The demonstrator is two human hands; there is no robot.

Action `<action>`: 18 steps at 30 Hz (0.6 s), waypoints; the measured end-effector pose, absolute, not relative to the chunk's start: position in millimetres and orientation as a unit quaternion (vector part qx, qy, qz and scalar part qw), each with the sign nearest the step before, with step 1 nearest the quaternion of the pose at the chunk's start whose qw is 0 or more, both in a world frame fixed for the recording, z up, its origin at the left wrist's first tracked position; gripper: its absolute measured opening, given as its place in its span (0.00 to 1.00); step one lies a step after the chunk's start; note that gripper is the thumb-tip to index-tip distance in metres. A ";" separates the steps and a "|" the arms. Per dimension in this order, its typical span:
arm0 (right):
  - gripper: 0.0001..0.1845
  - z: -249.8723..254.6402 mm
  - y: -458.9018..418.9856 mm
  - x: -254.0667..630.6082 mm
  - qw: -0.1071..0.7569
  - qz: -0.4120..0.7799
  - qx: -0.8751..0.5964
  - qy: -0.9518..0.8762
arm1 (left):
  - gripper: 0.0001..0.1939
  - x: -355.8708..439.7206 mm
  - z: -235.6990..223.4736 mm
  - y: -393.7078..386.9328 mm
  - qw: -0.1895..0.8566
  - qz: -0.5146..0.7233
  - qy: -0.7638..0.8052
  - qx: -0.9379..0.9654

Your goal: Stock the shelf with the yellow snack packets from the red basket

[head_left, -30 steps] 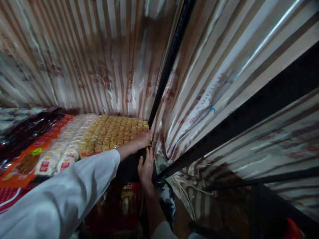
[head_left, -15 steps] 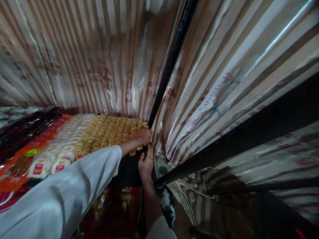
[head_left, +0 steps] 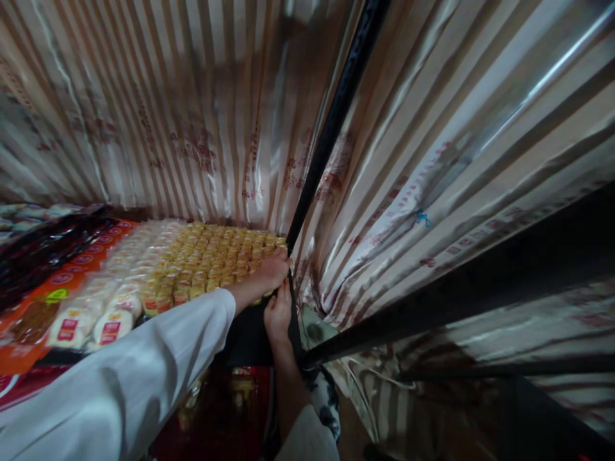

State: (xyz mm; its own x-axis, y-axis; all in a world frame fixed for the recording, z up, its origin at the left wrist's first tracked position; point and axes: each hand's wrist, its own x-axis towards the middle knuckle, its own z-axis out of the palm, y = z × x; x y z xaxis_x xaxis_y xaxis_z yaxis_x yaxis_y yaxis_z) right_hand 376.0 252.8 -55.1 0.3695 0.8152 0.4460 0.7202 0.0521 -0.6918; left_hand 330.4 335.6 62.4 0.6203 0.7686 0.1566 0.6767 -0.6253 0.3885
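My left hand (head_left: pixel 275 269) reaches across from the left in a white sleeve. Its fingers bend down over the right end of the yellow wrapped pastries (head_left: pixel 211 253), close to a black post. Whatever lies under those fingers is hidden. Just below it, my right hand (head_left: pixel 278 315) comes up from the bottom at the right edge of the black shelf (head_left: pixel 247 336). The right fingers point upward and lie along the end of the rows, nearly touching the left hand. The pastries stand in tight rows, small and in clear film with red labels.
Left of the pastries lie white round wrapped cakes (head_left: pixel 113 326), then an orange package (head_left: pixel 57 278) and dark shiny packs (head_left: pixel 43 259). A black post (head_left: pixel 319 166) rises behind my hands. A black bar (head_left: pixel 432 294) slants to the right, before striped plastic sheeting (head_left: pixel 216 128).
My left hand has shifted slightly left and down. My right hand has moved up a little toward it, its thumb nearer the pastries. The view has shifted slightly.
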 end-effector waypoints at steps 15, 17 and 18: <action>0.30 -51.0 248.5 373.9 0.450 0.022 -0.696 -0.559 | 0.10 328.8 51.4 341.7 0.092 0.128 0.376 0.913; 0.30 -52.5 249.0 374.7 0.456 0.020 -0.692 -0.559 | 0.10 328.3 55.2 335.3 0.096 0.137 0.388 0.907; 0.30 -54.1 249.8 375.6 0.460 0.019 -0.691 -0.558 | 0.10 327.5 57.8 330.4 0.096 0.148 0.391 0.903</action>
State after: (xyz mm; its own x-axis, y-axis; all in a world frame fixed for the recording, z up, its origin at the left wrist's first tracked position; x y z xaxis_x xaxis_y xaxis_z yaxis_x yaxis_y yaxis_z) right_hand 375.6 249.8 -54.1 0.3765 0.7882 0.4869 0.7534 0.0453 -0.6560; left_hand 327.5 330.4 57.8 0.6500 0.7352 0.1924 0.6779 -0.6754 0.2903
